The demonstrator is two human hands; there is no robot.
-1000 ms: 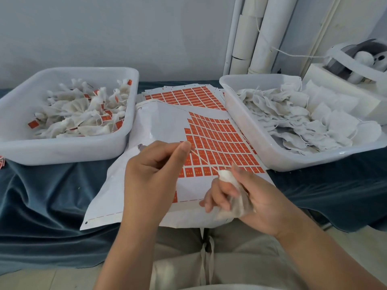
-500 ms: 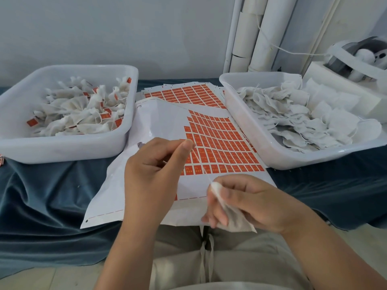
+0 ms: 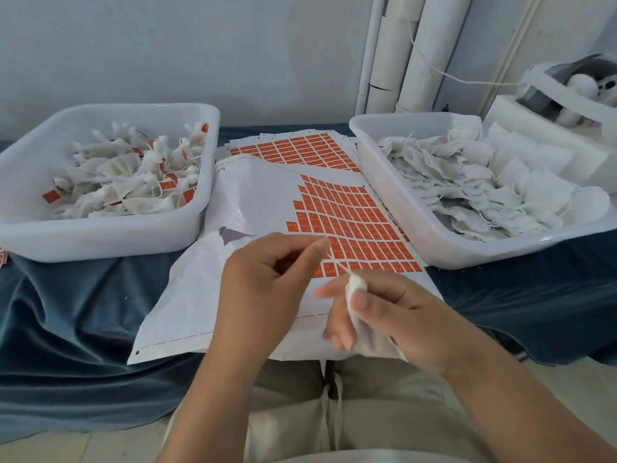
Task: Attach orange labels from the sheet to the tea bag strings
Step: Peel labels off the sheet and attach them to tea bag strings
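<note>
A white sheet of orange labels (image 3: pixel 347 215) lies on the blue cloth in front of me, its left part bare backing. My right hand (image 3: pixel 387 312) grips a white tea bag (image 3: pixel 359 315) near the sheet's lower right corner. A thin string (image 3: pixel 342 267) runs from the bag's top toward my left hand (image 3: pixel 267 282), whose thumb and forefinger are pinched together over the sheet's lower orange rows. What the left fingertips hold is too small to tell; it looks like the string's end.
The white tub on the left (image 3: pixel 110 235) holds tea bags with orange labels. Unlabelled white bags fill the tub on the right (image 3: pixel 417 222). More label sheets (image 3: pixel 293 150) lie behind between the tubs. White pipes and a white machine (image 3: pixel 567 95) stand at the back right.
My right hand has turned the tea bag and shifted slightly left and down, bringing its top toward my left hand. The left hand has stayed over the sheet, fingers pinched.
</note>
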